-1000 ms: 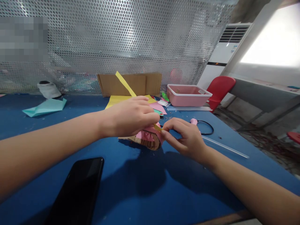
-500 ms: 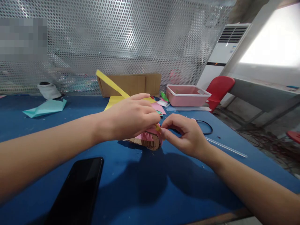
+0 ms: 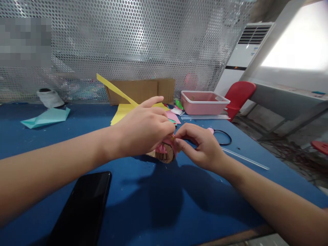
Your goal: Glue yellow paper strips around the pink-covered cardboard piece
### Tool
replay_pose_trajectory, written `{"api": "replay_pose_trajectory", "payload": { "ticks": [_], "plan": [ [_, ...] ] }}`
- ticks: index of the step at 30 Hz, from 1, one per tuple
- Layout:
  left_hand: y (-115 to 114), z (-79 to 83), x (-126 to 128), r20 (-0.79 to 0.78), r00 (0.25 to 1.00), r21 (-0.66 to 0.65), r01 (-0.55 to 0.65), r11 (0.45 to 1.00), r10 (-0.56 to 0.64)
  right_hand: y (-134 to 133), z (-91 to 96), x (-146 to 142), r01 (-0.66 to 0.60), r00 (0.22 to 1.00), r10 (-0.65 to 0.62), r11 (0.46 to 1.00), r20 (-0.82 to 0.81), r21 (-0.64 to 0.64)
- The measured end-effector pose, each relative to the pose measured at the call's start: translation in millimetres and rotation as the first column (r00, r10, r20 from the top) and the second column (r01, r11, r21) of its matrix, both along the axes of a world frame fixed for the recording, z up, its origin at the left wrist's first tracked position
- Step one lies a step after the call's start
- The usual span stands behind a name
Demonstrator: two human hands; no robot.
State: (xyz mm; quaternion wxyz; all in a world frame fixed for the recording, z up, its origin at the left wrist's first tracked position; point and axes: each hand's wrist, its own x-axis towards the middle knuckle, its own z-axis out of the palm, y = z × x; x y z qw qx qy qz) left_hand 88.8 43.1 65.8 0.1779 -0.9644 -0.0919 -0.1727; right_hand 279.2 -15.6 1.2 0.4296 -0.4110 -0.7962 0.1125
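Note:
My left hand (image 3: 148, 130) is closed on a yellow paper strip (image 3: 116, 89), whose long free end sticks up to the left behind it. Beneath that hand sits a small cardboard piece (image 3: 167, 156) with pink paper (image 3: 161, 148) inside its corrugated edge, partly covered by my fingers. With thumb and forefinger pinched, my right hand (image 3: 198, 145) meets the left fingertips at the piece's top right edge. A bit of yellow shows between the fingertips there. How far the strip lies on the cardboard is hidden.
A black phone (image 3: 83, 205) lies at front left on the blue table (image 3: 205, 218). Behind are yellow paper (image 3: 120, 112), a cardboard panel (image 3: 140, 90) and a pink bin (image 3: 205, 104). Teal paper (image 3: 47, 117) lies left; a black cord loop (image 3: 230, 138) and clear stick (image 3: 246, 159) right.
The strip's free end has swung slightly left. My fingertips have closed in, covering more of the yellow bit at the cardboard edge. The whole view has shifted a little.

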Motion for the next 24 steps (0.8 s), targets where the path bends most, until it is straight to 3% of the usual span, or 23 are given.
{"api": "replay_pose_trajectory", "payload": {
  "ticks": [14,24],
  "plan": [
    [-1.4,-6.6,1.4,0.038,0.998,0.062,-0.044,0.997,0.042,2.7,-5.7,-3.8,0.123,0.99,-0.124,0.992,-0.06,-0.021],
    [-4.9,-7.4,0.8,0.105,0.994,-0.099,-0.017,0.995,0.028,-0.4,2.9,-4.5,0.107,0.987,-0.129,0.975,0.101,0.195]
  ]
}}
